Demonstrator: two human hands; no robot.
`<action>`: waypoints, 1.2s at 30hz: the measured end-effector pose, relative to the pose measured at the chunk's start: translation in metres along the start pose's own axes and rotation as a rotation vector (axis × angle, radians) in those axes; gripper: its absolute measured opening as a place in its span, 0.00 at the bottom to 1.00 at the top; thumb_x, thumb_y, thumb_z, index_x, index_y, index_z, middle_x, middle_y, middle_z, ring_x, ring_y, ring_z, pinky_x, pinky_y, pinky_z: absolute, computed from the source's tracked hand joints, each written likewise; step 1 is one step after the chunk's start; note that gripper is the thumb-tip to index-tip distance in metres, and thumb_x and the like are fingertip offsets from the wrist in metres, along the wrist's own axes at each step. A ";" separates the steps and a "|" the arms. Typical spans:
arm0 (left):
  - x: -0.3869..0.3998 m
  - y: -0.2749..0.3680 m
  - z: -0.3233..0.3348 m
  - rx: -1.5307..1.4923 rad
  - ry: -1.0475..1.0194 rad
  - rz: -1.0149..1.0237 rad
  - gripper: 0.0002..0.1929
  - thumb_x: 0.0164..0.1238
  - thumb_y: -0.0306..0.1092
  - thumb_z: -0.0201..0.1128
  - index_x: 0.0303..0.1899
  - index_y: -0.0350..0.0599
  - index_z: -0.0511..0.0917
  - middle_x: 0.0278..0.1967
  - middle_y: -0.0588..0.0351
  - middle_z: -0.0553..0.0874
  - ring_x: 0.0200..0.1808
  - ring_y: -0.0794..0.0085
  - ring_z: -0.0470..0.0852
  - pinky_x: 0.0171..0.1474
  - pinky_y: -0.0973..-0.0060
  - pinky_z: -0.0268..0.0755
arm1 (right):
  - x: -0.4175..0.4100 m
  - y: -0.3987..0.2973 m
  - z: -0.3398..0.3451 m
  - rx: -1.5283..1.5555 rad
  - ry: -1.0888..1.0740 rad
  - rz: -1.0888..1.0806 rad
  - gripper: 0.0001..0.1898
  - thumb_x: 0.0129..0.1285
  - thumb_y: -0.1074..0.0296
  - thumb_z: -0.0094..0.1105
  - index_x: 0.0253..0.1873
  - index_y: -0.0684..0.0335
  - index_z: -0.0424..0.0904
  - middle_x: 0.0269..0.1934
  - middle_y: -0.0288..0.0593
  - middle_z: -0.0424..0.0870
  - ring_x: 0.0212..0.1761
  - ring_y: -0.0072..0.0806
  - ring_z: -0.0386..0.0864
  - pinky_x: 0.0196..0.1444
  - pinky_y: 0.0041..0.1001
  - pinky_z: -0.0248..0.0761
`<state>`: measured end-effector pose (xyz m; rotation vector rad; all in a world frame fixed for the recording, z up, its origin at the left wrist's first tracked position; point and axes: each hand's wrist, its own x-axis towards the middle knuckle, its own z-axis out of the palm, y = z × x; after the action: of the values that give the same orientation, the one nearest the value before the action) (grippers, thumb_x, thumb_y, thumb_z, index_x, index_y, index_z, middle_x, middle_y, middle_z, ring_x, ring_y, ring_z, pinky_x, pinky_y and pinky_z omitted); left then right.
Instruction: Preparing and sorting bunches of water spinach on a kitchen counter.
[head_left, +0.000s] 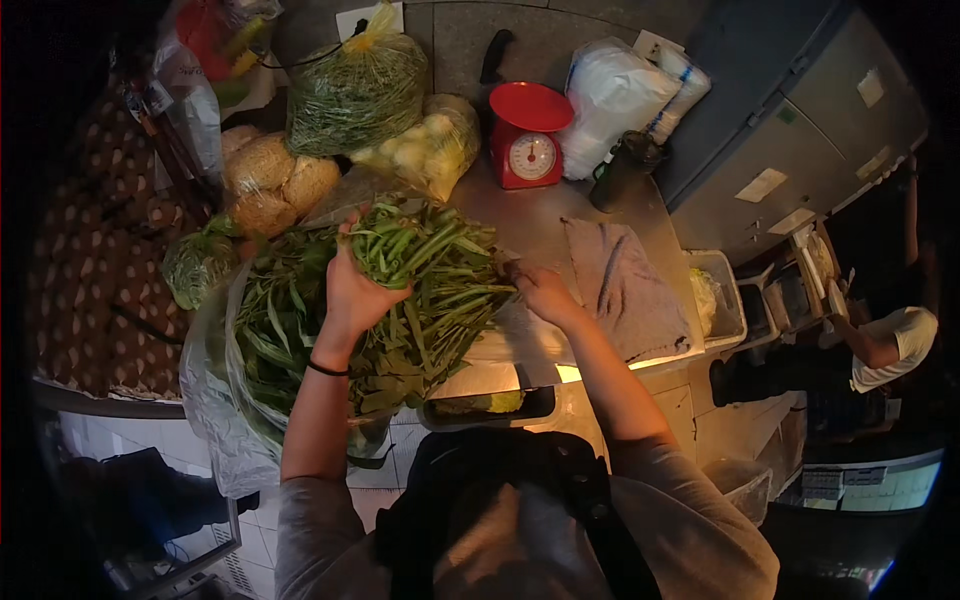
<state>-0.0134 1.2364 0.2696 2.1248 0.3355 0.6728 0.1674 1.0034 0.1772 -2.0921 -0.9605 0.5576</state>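
Observation:
My left hand (360, 289) grips a bunch of green leafy stems (390, 244), cut ends towards the camera, above a large heap of long-leaved greens (281, 311). The heap lies partly in a clear plastic bag (217, 420) hanging over the near edge of the metal table (502, 349). My right hand (541, 291) is at the stem ends on the heap's right side; its fingers are bent, and whether they hold a stem is unclear. A pinkish-grey cloth (619, 289) lies just right of that hand.
A red dial scale (531, 154), bagged greens (356, 94), bagged pale yellow vegetables (435, 142) and white plastic bags (619, 101) stand behind. Stacked egg trays (105, 300) fill the left. A bin (487, 409) sits below the near edge. Another person (885, 349) is at the far right.

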 end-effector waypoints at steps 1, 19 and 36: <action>0.000 -0.003 -0.004 0.003 -0.001 -0.001 0.45 0.45 0.30 0.73 0.65 0.47 0.53 0.50 0.48 0.77 0.48 0.60 0.79 0.49 0.66 0.75 | -0.006 -0.004 0.005 -0.199 0.022 -0.084 0.30 0.70 0.47 0.36 0.57 0.72 0.69 0.48 0.51 0.79 0.48 0.35 0.76 0.55 0.30 0.64; 0.005 -0.030 -0.017 -1.287 -0.024 -0.527 0.22 0.73 0.37 0.49 0.62 0.46 0.53 0.60 0.48 0.59 0.55 0.57 0.62 0.48 0.55 0.68 | -0.088 -0.018 0.108 0.765 0.590 0.430 0.23 0.53 0.70 0.66 0.49 0.64 0.62 0.43 0.43 0.72 0.42 0.29 0.73 0.44 0.28 0.70; 0.001 -0.015 -0.011 -0.375 -0.096 -0.206 0.38 0.50 0.24 0.69 0.61 0.41 0.54 0.55 0.49 0.71 0.51 0.64 0.74 0.51 0.66 0.73 | -0.028 -0.073 0.094 1.416 -0.036 0.297 0.28 0.56 0.67 0.67 0.59 0.63 0.64 0.48 0.39 0.77 0.52 0.29 0.74 0.55 0.24 0.66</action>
<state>-0.0184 1.2531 0.2635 1.7309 0.3400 0.4696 0.0570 1.0560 0.1778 -0.9011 -0.0765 1.0201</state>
